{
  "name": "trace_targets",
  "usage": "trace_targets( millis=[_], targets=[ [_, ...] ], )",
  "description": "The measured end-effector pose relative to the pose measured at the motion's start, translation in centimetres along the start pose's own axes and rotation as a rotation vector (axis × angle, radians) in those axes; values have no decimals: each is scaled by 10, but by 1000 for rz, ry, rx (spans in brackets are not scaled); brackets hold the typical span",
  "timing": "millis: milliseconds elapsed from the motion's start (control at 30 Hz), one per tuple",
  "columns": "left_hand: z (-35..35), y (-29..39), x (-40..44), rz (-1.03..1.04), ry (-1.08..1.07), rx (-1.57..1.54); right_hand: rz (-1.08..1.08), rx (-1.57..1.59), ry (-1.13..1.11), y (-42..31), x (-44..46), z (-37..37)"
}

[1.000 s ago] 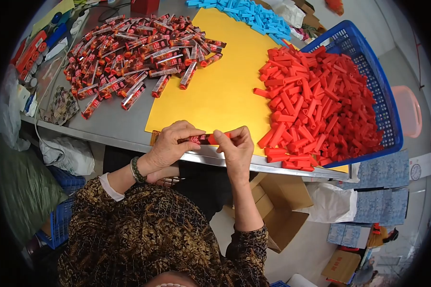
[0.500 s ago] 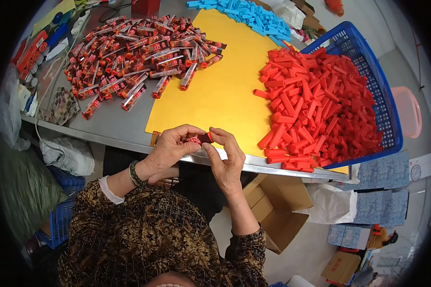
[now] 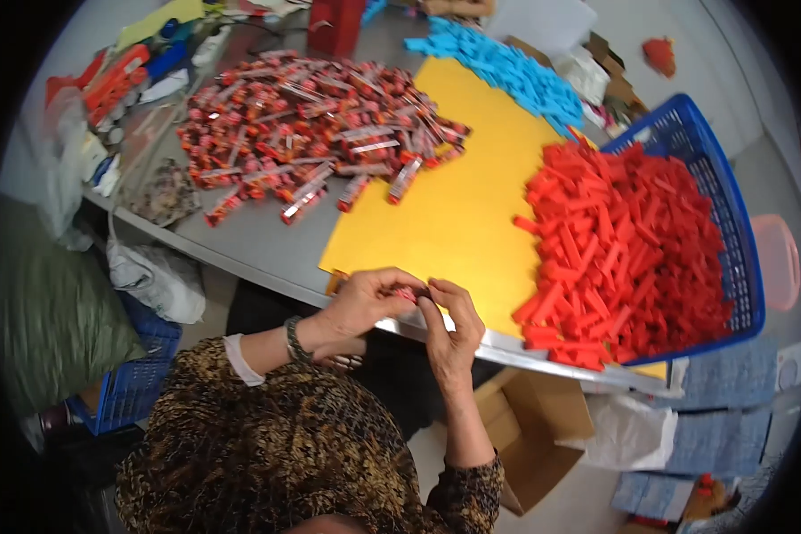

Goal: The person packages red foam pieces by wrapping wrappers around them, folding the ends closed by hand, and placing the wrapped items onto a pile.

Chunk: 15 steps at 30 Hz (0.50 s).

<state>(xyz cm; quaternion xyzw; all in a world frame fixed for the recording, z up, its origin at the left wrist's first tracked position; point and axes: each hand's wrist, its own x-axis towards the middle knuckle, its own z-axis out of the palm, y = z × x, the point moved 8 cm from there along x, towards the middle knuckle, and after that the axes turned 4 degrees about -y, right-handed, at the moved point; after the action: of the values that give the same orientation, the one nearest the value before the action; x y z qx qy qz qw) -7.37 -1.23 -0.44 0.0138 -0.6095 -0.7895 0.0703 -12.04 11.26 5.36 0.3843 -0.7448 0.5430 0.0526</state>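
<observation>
My left hand (image 3: 365,305) is closed around a small dark-and-red printed tube (image 3: 407,294) at the table's front edge. My right hand (image 3: 454,331) pinches the other end of that tube between thumb and fingers, which cover much of it. Beyond my left hand lies a big pile of similar clear-and-red printed tubes (image 3: 303,133), partly on bare metal and partly on a yellow sheet (image 3: 427,222). To the right of my right hand, a heap of red three-sided sticks (image 3: 623,249) spills from a blue plastic basket (image 3: 746,231) lying on its side.
Light-blue sticks (image 3: 507,71) are heaped at the back of the grey metal table (image 3: 240,245). A red box (image 3: 334,27) stands behind the tubes. Below the table are an open cardboard box (image 3: 543,427) and a green sack (image 3: 49,311).
The whole view has shifted, so everything appears lower and farther right. Both hands keep hold of the tube; its orange-red end by the right fingers is now hidden.
</observation>
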Motion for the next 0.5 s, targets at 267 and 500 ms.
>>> trace_targets(
  millis=[267,500],
  targets=[
    [-43,18,0,46,53,216,21,-81,-104,6,0,19],
    [-152,153,31,480,570,1439,79,-49,-205,20,-10,15]
  ],
)
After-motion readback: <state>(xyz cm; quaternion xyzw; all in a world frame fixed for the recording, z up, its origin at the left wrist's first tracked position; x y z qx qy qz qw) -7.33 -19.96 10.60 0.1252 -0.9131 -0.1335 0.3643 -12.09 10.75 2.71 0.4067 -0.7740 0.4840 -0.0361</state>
